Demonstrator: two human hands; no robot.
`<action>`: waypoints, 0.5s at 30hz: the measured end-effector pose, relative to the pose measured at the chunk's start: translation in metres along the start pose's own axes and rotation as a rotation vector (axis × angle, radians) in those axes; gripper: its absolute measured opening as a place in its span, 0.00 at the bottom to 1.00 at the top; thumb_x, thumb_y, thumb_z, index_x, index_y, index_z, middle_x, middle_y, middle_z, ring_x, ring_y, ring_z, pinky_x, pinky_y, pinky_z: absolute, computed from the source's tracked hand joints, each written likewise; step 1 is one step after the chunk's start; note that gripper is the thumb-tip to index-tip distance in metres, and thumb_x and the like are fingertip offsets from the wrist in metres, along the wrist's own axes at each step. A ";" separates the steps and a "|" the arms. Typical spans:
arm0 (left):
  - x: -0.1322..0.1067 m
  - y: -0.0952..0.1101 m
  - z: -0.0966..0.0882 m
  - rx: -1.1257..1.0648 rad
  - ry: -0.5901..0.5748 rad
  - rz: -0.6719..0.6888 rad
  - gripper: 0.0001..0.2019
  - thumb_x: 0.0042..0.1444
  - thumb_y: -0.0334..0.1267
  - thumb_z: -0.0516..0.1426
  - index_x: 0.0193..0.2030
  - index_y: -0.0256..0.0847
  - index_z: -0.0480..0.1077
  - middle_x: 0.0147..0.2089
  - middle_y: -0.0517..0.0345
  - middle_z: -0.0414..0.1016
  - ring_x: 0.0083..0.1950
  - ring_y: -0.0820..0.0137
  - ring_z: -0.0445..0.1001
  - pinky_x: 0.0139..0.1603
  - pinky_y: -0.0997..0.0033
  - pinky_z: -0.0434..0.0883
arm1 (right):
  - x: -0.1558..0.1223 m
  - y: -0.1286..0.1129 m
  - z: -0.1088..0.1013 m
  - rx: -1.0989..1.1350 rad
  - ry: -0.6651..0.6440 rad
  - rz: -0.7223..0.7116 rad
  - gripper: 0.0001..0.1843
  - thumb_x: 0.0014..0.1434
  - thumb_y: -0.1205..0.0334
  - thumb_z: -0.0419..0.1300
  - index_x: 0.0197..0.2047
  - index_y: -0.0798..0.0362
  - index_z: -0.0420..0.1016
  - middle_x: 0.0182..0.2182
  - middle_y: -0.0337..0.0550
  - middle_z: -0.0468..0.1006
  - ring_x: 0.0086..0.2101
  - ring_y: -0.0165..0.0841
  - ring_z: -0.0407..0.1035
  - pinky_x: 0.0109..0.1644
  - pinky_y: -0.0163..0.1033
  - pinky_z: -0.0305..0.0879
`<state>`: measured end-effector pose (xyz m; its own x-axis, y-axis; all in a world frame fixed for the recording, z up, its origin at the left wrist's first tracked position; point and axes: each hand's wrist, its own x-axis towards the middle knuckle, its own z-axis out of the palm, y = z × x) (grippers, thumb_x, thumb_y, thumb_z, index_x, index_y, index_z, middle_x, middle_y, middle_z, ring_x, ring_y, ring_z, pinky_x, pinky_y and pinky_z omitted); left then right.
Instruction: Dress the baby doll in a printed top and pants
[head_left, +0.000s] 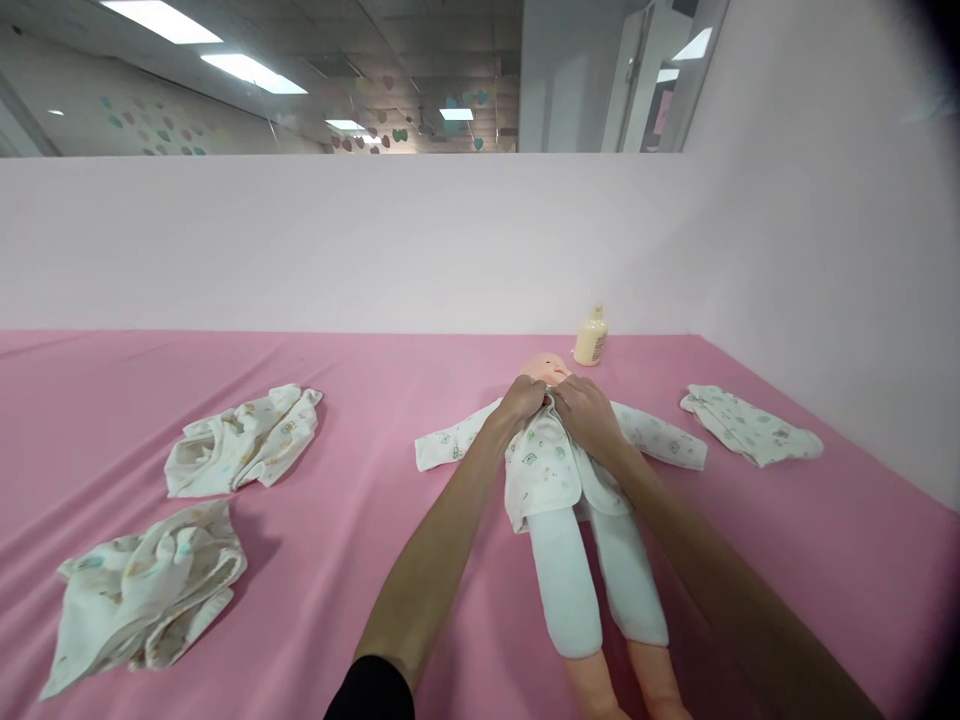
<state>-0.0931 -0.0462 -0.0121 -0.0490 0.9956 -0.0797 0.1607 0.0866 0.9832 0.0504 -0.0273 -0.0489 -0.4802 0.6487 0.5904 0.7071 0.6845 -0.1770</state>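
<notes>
A baby doll [564, 590] lies on its back on a pink sheet, legs toward me and arms spread to the sides. It wears a white printed baby jacket [541, 465], which parts at the lower front over white cloth legs. At the jacket's neckline, just below the doll's chin, my left hand [523, 398] pinches the fabric. Close beside it, my right hand [586, 412] has its fingers closed on the same neckline. My hands cover the collar and any fastening there. Part of the doll's head [546, 367] shows beyond them.
Two crumpled printed garments [244, 440] [150, 590] lie on the pink sheet [337, 560] at the left. A folded printed garment [750, 425] lies at the right. Behind the doll's head stands a pale yellow pump bottle [591, 340]. A white wall [337, 245] borders the back and right.
</notes>
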 end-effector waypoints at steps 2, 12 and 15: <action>0.000 0.000 -0.002 -0.012 -0.008 -0.025 0.11 0.48 0.24 0.52 0.18 0.38 0.59 0.18 0.62 0.59 0.22 0.77 0.56 0.27 0.72 0.53 | 0.001 -0.001 0.000 0.081 0.029 0.060 0.16 0.65 0.64 0.47 0.36 0.53 0.75 0.37 0.51 0.75 0.41 0.41 0.65 0.49 0.45 0.59; 0.007 -0.006 0.001 -0.090 0.058 -0.047 0.10 0.49 0.27 0.55 0.20 0.37 0.61 0.18 0.63 0.61 0.20 0.78 0.55 0.24 0.74 0.52 | 0.004 -0.020 -0.011 0.611 0.008 0.398 0.14 0.57 0.61 0.51 0.36 0.52 0.78 0.31 0.41 0.78 0.35 0.37 0.68 0.42 0.40 0.64; 0.005 -0.007 0.000 -0.086 0.057 -0.027 0.11 0.48 0.28 0.57 0.19 0.38 0.61 0.17 0.65 0.58 0.20 0.79 0.54 0.23 0.74 0.50 | 0.004 -0.017 -0.009 0.604 0.010 0.418 0.14 0.56 0.62 0.52 0.37 0.53 0.78 0.32 0.43 0.79 0.35 0.37 0.69 0.42 0.40 0.65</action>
<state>-0.0945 -0.0414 -0.0190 -0.1083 0.9891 -0.0993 0.0736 0.1076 0.9915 0.0410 -0.0398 -0.0367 -0.2262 0.8945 0.3857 0.4194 0.4468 -0.7902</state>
